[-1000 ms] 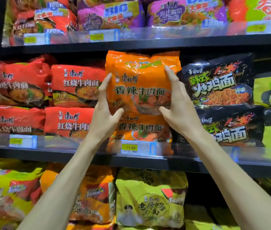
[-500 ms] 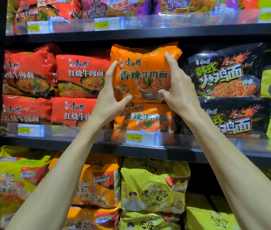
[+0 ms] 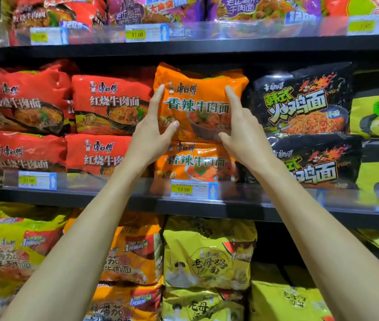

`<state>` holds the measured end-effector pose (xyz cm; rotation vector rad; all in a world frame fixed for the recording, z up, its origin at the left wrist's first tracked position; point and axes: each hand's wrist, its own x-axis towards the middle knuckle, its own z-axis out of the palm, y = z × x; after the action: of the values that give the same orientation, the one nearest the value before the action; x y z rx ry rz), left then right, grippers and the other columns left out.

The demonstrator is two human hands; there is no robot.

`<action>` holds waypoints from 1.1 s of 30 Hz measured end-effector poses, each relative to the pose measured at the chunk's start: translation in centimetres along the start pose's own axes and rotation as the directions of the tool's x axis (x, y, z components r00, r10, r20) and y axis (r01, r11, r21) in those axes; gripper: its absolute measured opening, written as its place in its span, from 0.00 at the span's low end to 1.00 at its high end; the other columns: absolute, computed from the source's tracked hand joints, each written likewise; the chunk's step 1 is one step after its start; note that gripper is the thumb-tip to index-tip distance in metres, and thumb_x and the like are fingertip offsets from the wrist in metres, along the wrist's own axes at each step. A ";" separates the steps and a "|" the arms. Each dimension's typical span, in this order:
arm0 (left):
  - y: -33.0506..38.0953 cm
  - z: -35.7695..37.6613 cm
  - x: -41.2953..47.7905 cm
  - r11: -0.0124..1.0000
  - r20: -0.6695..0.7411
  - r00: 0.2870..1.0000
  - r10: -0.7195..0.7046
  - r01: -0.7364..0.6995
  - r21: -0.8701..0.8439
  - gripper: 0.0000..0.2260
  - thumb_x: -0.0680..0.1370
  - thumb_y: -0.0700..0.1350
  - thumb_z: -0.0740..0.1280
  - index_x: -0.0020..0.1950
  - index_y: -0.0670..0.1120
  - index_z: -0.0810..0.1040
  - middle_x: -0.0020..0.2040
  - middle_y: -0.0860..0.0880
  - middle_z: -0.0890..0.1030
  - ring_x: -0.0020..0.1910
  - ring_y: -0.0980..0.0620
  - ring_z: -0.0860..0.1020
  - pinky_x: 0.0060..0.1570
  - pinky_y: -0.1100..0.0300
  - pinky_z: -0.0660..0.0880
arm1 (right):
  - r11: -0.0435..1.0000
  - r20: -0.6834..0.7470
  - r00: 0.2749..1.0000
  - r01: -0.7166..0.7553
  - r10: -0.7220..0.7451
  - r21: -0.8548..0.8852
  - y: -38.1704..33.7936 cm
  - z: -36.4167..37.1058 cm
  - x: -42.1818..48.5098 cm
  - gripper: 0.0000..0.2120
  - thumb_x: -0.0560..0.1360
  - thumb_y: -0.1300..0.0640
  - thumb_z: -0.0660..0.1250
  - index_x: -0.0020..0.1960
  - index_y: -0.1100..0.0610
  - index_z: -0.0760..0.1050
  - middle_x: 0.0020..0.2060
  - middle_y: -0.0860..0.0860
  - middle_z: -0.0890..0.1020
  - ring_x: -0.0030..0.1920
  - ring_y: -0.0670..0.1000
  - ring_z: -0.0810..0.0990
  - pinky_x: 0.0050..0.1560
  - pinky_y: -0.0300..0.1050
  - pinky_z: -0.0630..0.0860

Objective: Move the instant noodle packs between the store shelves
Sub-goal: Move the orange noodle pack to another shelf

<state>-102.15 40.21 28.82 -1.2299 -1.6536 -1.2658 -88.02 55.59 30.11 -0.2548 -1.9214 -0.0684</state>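
Orange noodle pack, upper of two: on the middle shelf, stacked on a second orange pack, red packs just left, black packs just right. We press our left hand and right hand to its two sides, fingers extended, thumbs on the front, holding it. Price tag below reads 13.90.
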 end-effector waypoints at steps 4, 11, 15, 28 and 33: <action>-0.1 0.1 0.5 0.995 0.035 0.999 -0.041 0.038 0.096 0.36 0.84 0.51 0.62 0.83 0.61 0.40 0.77 0.47 0.71 0.64 0.37 0.78 0.66 0.44 0.71 | 1.000 -0.004 1.000 -0.002 0.003 0.021 0.0 -0.6 -0.3 0.40 0.78 0.58 0.69 0.82 0.49 0.48 0.63 0.59 0.75 0.58 0.60 0.78 0.56 0.54 0.74; 0.9 -0.3 0.1 0.969 -0.007 0.998 -0.060 0.060 0.240 0.37 0.84 0.52 0.62 0.83 0.57 0.38 0.73 0.42 0.72 0.71 0.39 0.72 0.64 0.42 0.72 | 1.000 0.053 0.999 -0.009 0.008 0.001 -0.3 -1.8 -0.4 0.38 0.78 0.57 0.69 0.81 0.48 0.52 0.64 0.58 0.74 0.58 0.59 0.78 0.57 0.54 0.75; 1.4 -0.8 -0.3 0.966 0.025 0.998 -0.059 0.051 0.254 0.39 0.83 0.52 0.63 0.83 0.56 0.39 0.71 0.40 0.71 0.70 0.40 0.72 0.62 0.43 0.72 | 1.000 0.065 0.998 -0.018 0.018 0.006 -0.6 -2.7 -0.5 0.36 0.77 0.56 0.70 0.78 0.48 0.55 0.63 0.58 0.76 0.58 0.61 0.78 0.58 0.58 0.77; 1.7 -2.3 -2.0 0.991 0.037 0.999 -0.021 0.016 0.133 0.37 0.83 0.48 0.66 0.84 0.56 0.45 0.81 0.46 0.63 0.77 0.45 0.66 0.71 0.47 0.68 | 0.999 0.083 0.996 -0.033 0.030 0.039 -1.5 -3.8 -1.1 0.37 0.75 0.55 0.72 0.77 0.47 0.55 0.62 0.58 0.77 0.55 0.59 0.80 0.55 0.60 0.79; 1.4 -1.9 -1.8 0.998 0.027 0.998 -0.052 0.053 -0.017 0.40 0.80 0.44 0.69 0.84 0.54 0.47 0.80 0.46 0.63 0.78 0.45 0.64 0.73 0.52 0.64 | 0.994 0.094 0.995 -0.034 0.024 0.105 -2.6 -3.2 -0.5 0.43 0.74 0.56 0.73 0.81 0.52 0.51 0.68 0.59 0.74 0.68 0.60 0.73 0.66 0.58 0.72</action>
<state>-100.32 37.96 28.05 -1.2256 -1.7070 -1.3032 -85.46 52.42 30.99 -0.2172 -2.0056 0.0661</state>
